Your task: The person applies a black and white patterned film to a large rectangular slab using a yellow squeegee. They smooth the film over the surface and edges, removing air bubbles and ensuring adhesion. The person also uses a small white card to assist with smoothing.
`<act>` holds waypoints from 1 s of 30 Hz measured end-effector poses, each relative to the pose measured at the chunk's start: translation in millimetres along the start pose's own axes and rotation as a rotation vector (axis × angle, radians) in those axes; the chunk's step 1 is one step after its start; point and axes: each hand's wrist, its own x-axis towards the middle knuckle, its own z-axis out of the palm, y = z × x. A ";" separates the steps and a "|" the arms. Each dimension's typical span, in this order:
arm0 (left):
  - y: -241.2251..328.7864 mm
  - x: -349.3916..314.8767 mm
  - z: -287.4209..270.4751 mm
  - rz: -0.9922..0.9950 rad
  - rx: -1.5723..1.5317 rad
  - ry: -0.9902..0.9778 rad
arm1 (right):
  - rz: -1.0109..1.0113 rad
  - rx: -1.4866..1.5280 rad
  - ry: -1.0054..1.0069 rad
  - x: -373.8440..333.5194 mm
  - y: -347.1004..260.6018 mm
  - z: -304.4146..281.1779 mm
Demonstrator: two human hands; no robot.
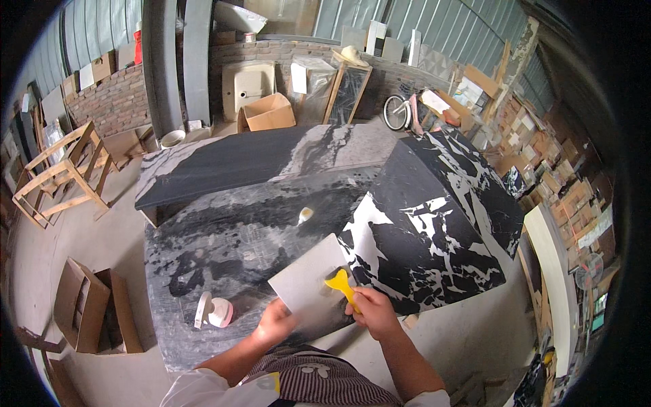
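My right hand (373, 312) is closed around the handle of a yellow scraper (343, 283). The scraper's wide end rests against a flat light-grey board (305, 273), near a dark smear on its surface. On the near left edge of that board, my left hand (274, 321) grips it, the fingers partly hidden and slightly blurred. A white tub with a pinkish side (220, 313) stands left of my left hand, its round white lid (202, 309) upright beside it. Beyond the board a small pale brush (305, 215) lies on the stained dark worktable (224, 251).
Black-and-white marbled panels (424, 237) stand angled at the right of the table. A long dark slab (230, 160) spans its far side. Open cardboard boxes (88, 308) and a wooden frame (71, 166) sit on the left floor. A bicycle (399, 112) stands at the back.
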 end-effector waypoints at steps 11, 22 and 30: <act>2.4 -2.6 9.6 -0.028 -0.064 0.021 | 0.048 0.030 -0.022 1.6 -0.8 9.2; 11.2 6.0 19.9 -0.085 -0.428 0.088 | -0.651 -1.044 0.145 0.8 30.9 27.3; 11.4 7.7 20.4 -0.104 -0.465 0.161 | -0.619 -1.112 0.111 -21.8 1.6 31.0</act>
